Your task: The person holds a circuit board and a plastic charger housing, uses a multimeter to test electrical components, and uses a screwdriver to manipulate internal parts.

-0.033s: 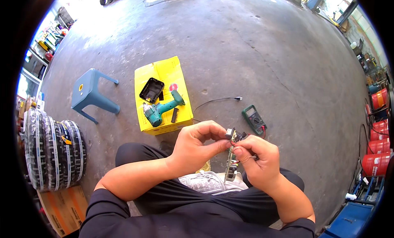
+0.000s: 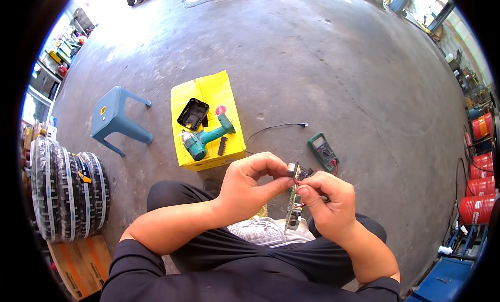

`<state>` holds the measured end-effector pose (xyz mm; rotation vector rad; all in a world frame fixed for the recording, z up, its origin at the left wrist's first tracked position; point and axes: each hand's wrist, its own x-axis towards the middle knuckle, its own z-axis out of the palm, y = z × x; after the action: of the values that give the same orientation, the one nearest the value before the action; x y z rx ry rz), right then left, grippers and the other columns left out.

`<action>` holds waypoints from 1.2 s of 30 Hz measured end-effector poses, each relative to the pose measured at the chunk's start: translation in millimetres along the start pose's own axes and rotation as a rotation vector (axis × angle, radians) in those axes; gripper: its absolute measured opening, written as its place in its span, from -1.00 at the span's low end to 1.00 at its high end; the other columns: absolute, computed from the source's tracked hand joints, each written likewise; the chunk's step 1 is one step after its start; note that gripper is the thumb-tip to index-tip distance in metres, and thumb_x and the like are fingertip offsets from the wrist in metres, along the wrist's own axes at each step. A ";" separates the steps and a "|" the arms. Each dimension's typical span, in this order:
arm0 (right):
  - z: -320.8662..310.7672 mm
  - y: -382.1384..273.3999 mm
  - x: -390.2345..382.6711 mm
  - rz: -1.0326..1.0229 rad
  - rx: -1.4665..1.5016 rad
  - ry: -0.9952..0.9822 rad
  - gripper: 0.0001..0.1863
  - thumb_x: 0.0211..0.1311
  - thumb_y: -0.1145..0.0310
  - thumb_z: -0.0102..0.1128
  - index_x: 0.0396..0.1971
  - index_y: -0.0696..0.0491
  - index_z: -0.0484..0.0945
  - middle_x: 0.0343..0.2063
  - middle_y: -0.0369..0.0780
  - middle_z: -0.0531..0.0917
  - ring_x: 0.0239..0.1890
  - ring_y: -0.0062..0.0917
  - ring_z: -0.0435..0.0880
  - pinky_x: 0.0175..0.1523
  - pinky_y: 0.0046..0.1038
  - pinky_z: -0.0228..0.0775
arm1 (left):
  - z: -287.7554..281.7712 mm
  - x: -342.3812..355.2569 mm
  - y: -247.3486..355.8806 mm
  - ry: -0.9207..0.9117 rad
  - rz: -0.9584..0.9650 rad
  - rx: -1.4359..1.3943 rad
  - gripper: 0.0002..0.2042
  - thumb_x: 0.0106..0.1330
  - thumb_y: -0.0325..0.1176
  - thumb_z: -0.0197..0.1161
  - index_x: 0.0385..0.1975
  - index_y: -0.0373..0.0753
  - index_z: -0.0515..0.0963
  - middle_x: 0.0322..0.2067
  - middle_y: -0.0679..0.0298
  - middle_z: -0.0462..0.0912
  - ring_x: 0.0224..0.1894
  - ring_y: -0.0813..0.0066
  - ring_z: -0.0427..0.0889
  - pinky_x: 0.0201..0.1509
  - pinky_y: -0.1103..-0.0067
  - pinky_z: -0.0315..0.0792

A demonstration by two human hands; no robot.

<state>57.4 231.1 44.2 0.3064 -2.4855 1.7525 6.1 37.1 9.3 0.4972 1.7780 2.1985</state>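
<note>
A green circuit board (image 2: 290,213) stands nearly on edge in front of my lap. My left hand (image 2: 247,185) is closed on its upper end, thumb and forefinger pinching beside a pale block-shaped component (image 2: 291,169). From the other side, my right hand (image 2: 330,200) is closed with thumb and forefinger at a thin red wire (image 2: 298,182) by the board. The fingertips partly hide what it grips. Dark parts and a short dark lead show around the right fingers.
Ahead, a yellow box (image 2: 195,88) bears a teal power tool (image 2: 207,137) and an open black plastic casing (image 2: 192,114). A multimeter (image 2: 324,151) and a cable with a plug (image 2: 278,126) lie on the floor. Leftward are a blue stool (image 2: 112,112) and wrapped tyres (image 2: 67,192); rightward, red drums (image 2: 476,208).
</note>
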 end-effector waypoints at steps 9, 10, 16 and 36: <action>3.9 5.7 5.0 0.139 0.214 -0.031 -0.87 0.33 0.47 0.27 -0.24 0.22 0.67 -0.51 -0.25 0.62 -0.47 -0.62 0.54 -0.36 -0.55 0.37 | -5.7 5.6 6.9 0.103 0.352 0.426 -0.83 0.04 -0.61 0.47 -0.42 -0.31 0.60 -0.42 0.22 0.66 -0.40 0.45 0.67 -0.31 0.59 0.52; 3.3 4.6 5.9 0.161 0.235 -0.043 -0.86 0.35 0.47 0.25 -0.22 0.23 0.66 -0.49 -0.26 0.63 -0.45 -0.64 0.55 -0.34 -0.57 0.39 | -6.0 5.9 7.2 0.110 0.372 0.437 -0.82 0.03 -0.61 0.47 -0.42 -0.30 0.60 -0.42 0.22 0.66 -0.40 0.45 0.68 -0.32 0.58 0.53; 4.5 4.8 7.5 0.313 0.409 -0.078 -0.82 0.44 0.42 0.17 -0.16 0.24 0.64 -0.45 -0.32 0.65 -0.40 -0.73 0.57 -0.28 -0.62 0.44 | -9.2 9.9 10.6 0.127 0.488 0.514 -0.79 -0.02 -0.63 0.47 -0.40 -0.28 0.61 -0.42 0.21 0.66 -0.42 0.41 0.68 -0.36 0.58 0.53; 7.1 7.9 8.8 0.475 0.544 -0.082 -0.84 0.43 0.47 0.17 -0.16 0.24 0.64 -0.46 -0.33 0.62 -0.47 -0.76 0.51 -0.35 -0.66 0.38 | -21.7 12.8 7.7 0.074 0.855 0.730 -0.74 -0.09 -0.64 0.49 -0.38 -0.29 0.61 -0.40 0.20 0.61 -0.41 0.25 0.61 -0.31 0.47 0.55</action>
<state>47.5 226.1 36.1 -0.2125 -2.2050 2.6419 -14.7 21.6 14.0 1.5911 2.7549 1.8832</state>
